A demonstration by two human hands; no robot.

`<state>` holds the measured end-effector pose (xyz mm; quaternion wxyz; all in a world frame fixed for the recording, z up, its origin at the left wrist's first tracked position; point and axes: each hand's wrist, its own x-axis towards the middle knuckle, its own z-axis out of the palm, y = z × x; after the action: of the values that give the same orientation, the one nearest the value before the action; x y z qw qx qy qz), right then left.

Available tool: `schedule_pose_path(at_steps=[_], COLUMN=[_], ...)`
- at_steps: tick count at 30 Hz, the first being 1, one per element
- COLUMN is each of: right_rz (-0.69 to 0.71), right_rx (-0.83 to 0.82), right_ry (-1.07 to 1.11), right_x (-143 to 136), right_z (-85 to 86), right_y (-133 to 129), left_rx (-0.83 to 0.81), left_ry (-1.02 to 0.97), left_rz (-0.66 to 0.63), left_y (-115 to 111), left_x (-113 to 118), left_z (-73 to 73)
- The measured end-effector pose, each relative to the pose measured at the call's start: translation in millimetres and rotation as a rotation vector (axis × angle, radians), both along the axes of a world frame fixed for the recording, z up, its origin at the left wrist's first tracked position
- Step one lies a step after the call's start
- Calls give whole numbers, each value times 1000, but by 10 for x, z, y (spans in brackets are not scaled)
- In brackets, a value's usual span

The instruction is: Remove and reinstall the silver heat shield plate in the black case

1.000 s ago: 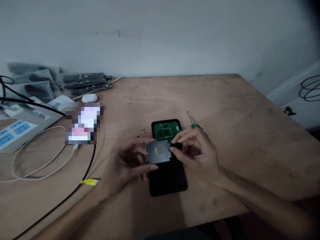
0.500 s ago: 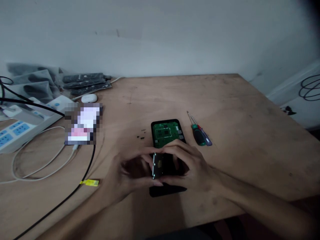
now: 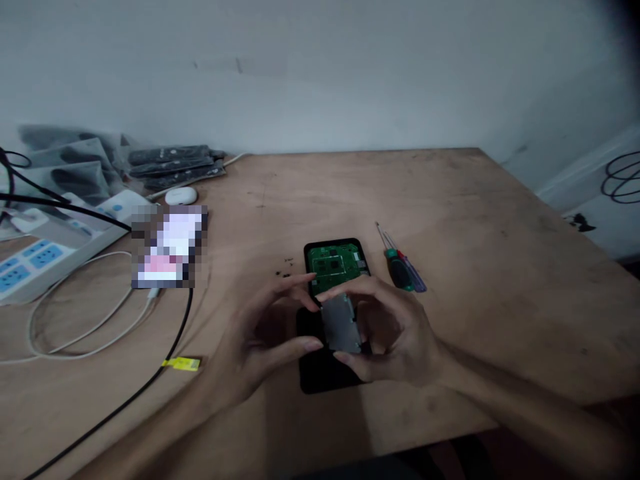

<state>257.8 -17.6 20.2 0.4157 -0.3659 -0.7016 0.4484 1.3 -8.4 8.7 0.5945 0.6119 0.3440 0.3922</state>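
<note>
One metal plate [image 3: 341, 325] sits tilted above the black casing [image 3: 325, 375]; we pinch it by thumb and fingertip in our right hand [image 3: 406, 328]. Our left hand [image 3: 246, 341] curves half-open just beside it, holding nothing.

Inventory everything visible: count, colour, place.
table: 1, brown, foreground
wall: 1, grey, behind table
housing: 1, black, on table
board: 1, green, in housing
plate: 1, silver, over housing
bits: several, dark, left of housing
screwdrivers: 2, green and purple, right of housing
phone: 1, dark, left
small case: 1, white, behind phone
power strip: 1, white, far left
bags: several, grey, back left
cables: several, black, white, left
tag: 1, yellow, on cable
coil: 1, black, far right
left hand: 1, bare, beside plate
right hand: 1, bare, holding plate
</note>
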Motion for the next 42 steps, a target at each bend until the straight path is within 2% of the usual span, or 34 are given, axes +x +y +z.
schedule_pose_path(at_steps=[3,6,9,11,16,19,25,29,37,42], right_rz=[34,30,22,23,46,29,-61,-111,-133,-138], right_rx=[-187,-256,-254,-256,-228,-173,-109,-122,-99,-54], right_ry=[170,240,251,266,284,229,67,17,-44,-56], right_x=[-29,-67,-83,-84,-77,-49,13,12,36,50], right_z=[-11,-41,-69,-88,-141,-145,-102,-96,-139,-147], right_y=[-33,-37,-24,-17,-11,11,83,84,56,60], left_rx=[-9,-39,-16,28,-131,-161,-106,-75,-18,-38], left_ry=[-11,-4,-39,-88,-24,23,38,15,-9,-13], left_rz=[2,-20,-27,15,12,37,75,64,34,-4], left_y=[31,46,52,48,13,8,27,24,30,36], left_x=[22,45,66,71,21,-8,2,-2,2,3], left_z=[21,33,31,18,-22,-7,78,72,94,108])
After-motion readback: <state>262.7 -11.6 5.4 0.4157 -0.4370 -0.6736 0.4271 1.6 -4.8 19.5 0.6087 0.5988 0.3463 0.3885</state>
